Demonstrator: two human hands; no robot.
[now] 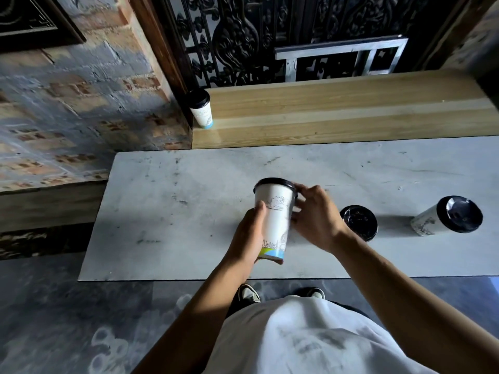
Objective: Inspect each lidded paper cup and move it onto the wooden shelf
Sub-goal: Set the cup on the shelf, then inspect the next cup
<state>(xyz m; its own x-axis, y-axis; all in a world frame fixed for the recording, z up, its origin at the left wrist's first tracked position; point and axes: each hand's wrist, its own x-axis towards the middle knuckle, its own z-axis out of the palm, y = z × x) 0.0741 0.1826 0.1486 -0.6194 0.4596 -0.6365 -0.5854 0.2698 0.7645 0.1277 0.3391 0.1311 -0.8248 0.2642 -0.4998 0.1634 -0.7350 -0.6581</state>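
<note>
held cup: white lidded paper cup with black lid, lifted above the grey counter, tilted, top leaning away from the person
left hand: left hand wrapped around the cup's lower body, thumb on the front
right hand: right hand against the cup's right side, fingertips at the lid rim
shelf: wooden shelf behind the counter; one lidded cup stands upright at its left end
counter: two more lidded cups to the right, near cup and far cup, well apart
</note>
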